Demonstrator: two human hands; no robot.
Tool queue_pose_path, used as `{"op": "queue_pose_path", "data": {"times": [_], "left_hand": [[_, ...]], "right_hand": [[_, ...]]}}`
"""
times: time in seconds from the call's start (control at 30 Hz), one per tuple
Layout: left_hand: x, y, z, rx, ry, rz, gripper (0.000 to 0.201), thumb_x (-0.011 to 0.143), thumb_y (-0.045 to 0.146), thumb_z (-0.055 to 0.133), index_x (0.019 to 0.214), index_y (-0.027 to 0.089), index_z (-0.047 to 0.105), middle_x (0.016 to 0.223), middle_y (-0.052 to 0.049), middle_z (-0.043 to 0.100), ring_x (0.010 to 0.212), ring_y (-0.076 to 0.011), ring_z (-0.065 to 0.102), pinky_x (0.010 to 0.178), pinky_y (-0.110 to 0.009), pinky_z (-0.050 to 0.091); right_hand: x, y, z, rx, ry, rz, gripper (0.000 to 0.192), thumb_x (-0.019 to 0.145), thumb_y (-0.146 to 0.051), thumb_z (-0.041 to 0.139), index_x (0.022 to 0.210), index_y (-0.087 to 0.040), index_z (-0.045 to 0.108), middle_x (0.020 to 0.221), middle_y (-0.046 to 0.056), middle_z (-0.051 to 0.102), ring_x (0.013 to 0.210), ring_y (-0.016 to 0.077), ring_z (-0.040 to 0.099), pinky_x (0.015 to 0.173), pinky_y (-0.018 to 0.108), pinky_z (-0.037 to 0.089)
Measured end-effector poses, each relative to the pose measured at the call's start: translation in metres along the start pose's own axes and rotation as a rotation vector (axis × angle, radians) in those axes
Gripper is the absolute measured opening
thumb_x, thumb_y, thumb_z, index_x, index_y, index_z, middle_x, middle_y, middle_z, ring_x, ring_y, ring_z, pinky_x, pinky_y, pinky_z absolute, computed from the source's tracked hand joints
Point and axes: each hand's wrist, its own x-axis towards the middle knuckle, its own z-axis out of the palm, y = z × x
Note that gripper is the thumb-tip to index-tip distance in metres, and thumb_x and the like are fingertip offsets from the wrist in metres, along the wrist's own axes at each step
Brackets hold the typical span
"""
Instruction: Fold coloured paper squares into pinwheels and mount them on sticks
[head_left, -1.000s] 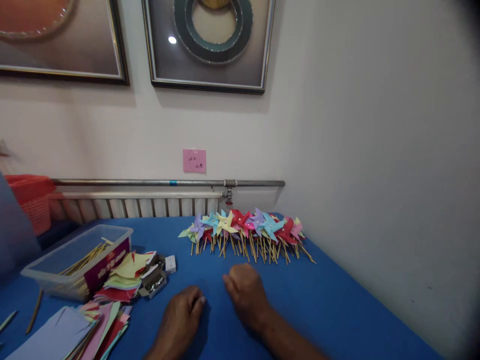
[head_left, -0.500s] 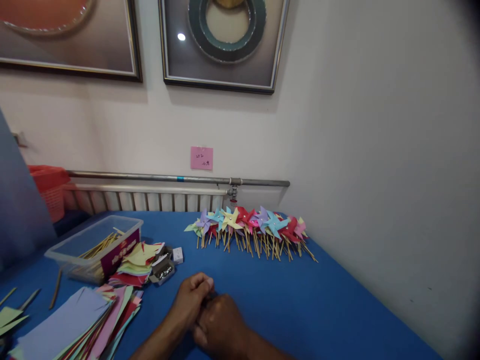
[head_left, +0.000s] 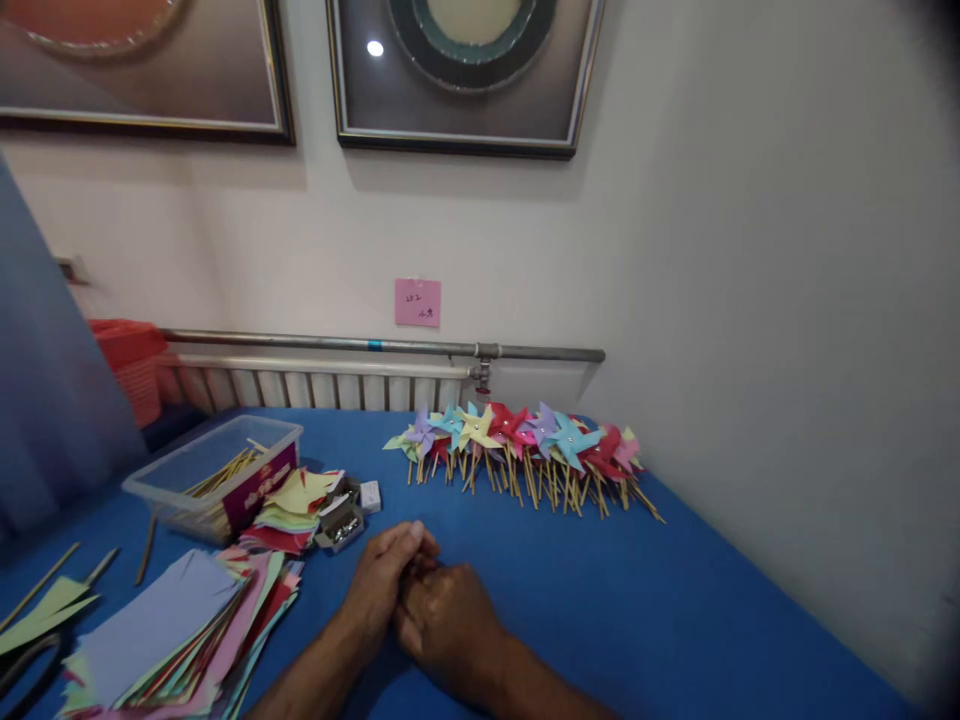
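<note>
Clear tub (head_left: 214,470) far left on the blue bench (head_left: 675,610) holds wooden sticks; a small open box (head_left: 341,522) right of it holds shiny metal bits, too small to identify. Left hand (head_left: 386,580) and right hand (head_left: 446,630) are pressed together near centre, fingers curled; can't tell if anything's held. Pinwheels (head_left: 525,455) line the far edge; paper stack (head_left: 165,640) is cut off near left.

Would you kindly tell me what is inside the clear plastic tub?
The clear plastic tub holds thin wooden sticks; a purple label hides whatever lies behind it.
</note>
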Motion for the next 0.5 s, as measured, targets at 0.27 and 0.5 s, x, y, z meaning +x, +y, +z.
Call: {"op": "queue_pose_path", "data": {"times": [0.27, 0.5], "left_hand": [[-0.018, 0.019, 0.0, -0.015, -0.325, -0.05, 0.046, 0.084, 0.058, 0.06, 0.094, 0.016, 0.075, 0.1, -0.012, 0.074, 0.1, -0.0276, 0.066, 0.095, -0.038, 0.047], [-0.019, 0.012, -0.001, -0.058, -0.439, -0.186, 0.047, 0.075, 0.053, 0.071, 0.109, 0.022, 0.068, 0.101, -0.007, 0.073, 0.1, -0.027, 0.066, 0.089, -0.038, 0.048]], "right_hand": [[-0.006, -0.012, 0.0, 0.125, 0.144, -0.138, 0.022, 0.091, -0.029, 0.054, 0.098, -0.016, 0.069, 0.089, 0.009, 0.078, 0.079, 0.0227, 0.07, 0.073, 0.034, 0.053], [-0.009, -0.007, 0.003, 0.141, 0.145, -0.188, 0.022, 0.092, -0.032, 0.057, 0.102, -0.018, 0.07, 0.088, 0.006, 0.078, 0.083, 0.0232, 0.07, 0.077, 0.035, 0.053]]}}
